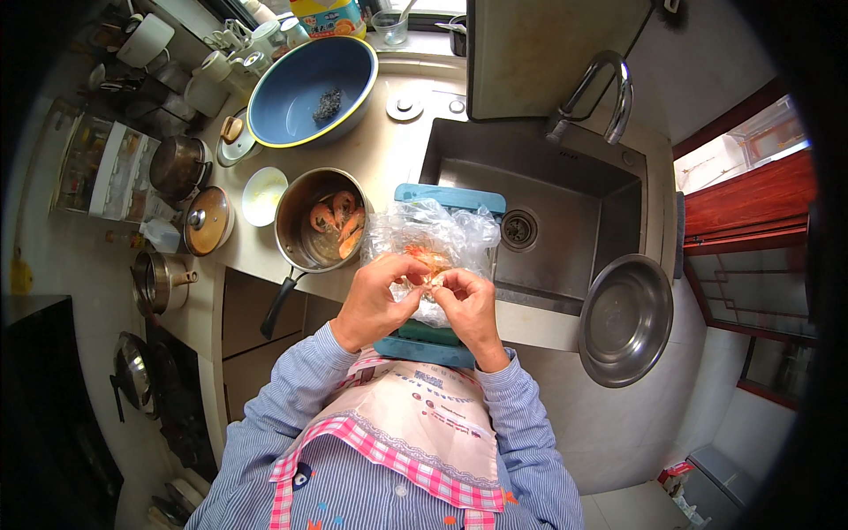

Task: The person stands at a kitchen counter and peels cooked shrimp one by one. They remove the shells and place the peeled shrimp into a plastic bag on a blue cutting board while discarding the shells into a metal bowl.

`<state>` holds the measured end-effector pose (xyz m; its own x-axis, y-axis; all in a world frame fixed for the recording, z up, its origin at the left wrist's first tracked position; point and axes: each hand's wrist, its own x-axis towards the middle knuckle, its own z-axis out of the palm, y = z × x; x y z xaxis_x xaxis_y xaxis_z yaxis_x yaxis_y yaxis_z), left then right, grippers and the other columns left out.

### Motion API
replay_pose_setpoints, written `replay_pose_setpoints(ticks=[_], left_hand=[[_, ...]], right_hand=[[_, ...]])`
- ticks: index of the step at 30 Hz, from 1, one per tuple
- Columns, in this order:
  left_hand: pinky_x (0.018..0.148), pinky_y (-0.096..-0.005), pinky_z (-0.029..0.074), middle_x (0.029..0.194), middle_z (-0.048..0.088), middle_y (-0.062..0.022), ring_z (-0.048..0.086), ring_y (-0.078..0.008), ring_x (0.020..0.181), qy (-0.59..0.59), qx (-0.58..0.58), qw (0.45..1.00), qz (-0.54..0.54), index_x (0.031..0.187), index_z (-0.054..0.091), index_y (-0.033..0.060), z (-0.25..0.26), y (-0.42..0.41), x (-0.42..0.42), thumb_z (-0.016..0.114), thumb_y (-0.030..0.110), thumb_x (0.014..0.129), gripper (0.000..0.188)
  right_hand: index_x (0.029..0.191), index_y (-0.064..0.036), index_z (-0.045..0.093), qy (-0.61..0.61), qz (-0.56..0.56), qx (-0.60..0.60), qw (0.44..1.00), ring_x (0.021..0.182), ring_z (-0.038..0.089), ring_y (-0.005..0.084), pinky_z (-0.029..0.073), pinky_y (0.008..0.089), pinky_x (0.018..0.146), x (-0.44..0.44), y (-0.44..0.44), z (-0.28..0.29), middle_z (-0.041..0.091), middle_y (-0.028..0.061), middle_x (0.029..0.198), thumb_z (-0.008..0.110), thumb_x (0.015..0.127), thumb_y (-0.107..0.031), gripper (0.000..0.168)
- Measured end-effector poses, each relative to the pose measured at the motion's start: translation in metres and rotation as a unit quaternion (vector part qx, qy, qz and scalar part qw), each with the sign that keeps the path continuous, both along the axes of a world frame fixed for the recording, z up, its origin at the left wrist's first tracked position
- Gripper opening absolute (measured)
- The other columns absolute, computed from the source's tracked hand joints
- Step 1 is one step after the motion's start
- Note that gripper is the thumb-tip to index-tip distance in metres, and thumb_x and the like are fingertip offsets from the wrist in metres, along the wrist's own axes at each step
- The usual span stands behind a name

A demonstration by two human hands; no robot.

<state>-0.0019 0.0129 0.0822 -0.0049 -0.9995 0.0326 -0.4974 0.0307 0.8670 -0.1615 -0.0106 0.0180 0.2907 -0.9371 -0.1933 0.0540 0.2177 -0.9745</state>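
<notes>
My left hand (381, 297) and my right hand (470, 308) meet over a crumpled clear plastic bag (457, 228), their fingertips pinching a small pale piece of what looks like shrimp. Just beyond the fingers, orange shrimp heads or shells (427, 255) lie on the bag. The bag rests on a rack or tray with blue-green ends (450, 197) at the sink's near left. To its left, a steel saucepan (285, 238) with a black handle holds several cooked shrimp (344, 205) and a little liquid. A white bowl (265, 196) stands left of the saucepan.
A large blue basin (285, 99) containing a dark scouring pad (326, 106) stands at the back left. On the right are the steel sink (563, 205), its faucet (619, 99) and a metal bowl (626, 321) at the counter's edge. Lidded pots (209, 222) line the left.
</notes>
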Motion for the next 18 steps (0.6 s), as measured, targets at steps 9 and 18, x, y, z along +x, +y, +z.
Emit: replay_pose_setpoints(ticks=[9, 18], left_hand=[[0.075, -0.0268, 0.048, 0.090, 0.066, -0.0093, 0.061, -0.0157, 0.084, 0.014, 0.000, 0.999, 0.029, 0.094, 0.067, -0.0009, -0.004, 0.002, 0.013, 0.065, 0.001, 0.077, 0.017], [0.073, -0.0313, 0.047, 0.084, 0.062, -0.0103, 0.061, -0.0234, 0.082, -0.032, -0.095, 0.995, -0.005, 0.085, 0.065, 0.0017, 0.014, 0.002, 0.004, 0.072, 0.002, 0.073, 0.015]], right_hand=[[0.088, 0.002, 0.064, -0.160, -0.045, 0.039, 0.985, 0.073, 0.060, 0.0052, 0.049, 0.0189, 0.067, -0.001, 0.004, -0.006, 0.065, 0.0002, 0.082, 0.065, 0.082, 0.004, 0.006], [0.093, 0.004, 0.063, -0.173, -0.052, -0.035, 0.983, 0.086, 0.060, 0.0089, 0.050, 0.0222, 0.076, -0.002, 0.008, 0.003, 0.063, 0.0030, 0.088, 0.065, 0.083, 0.005, 0.011]])
